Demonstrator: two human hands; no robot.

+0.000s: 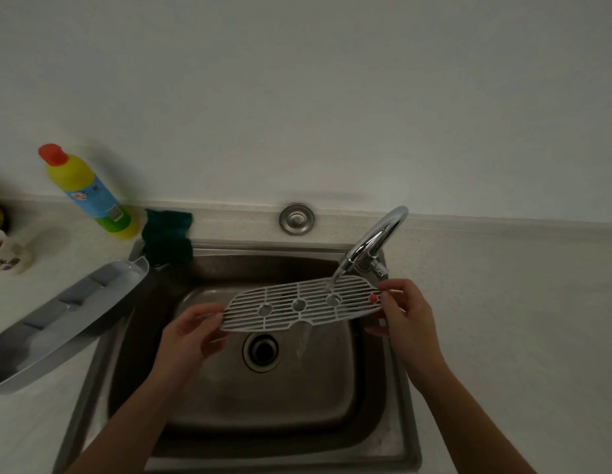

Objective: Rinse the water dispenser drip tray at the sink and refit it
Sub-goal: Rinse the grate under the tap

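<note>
A white slotted drip tray grille (284, 311) with three round holes and a small red float at its right end hangs level over the steel sink (208, 398). My left hand (191, 331) grips its left end and my right hand (405, 311) pinches its right end. Water runs from the chrome tap (373, 239) onto the grille's right part and falls through toward the drain (262, 350). The grey drip tray base (63, 318) lies on the counter to the left, its end overhanging the sink rim.
A yellow detergent bottle (89, 195) with a red cap stands at the back left, a dark green cloth (167, 239) beside it drapes over the sink's rear edge. A white mug (5, 253) sits at the far left. A round steel cap (296, 218) lies behind the sink.
</note>
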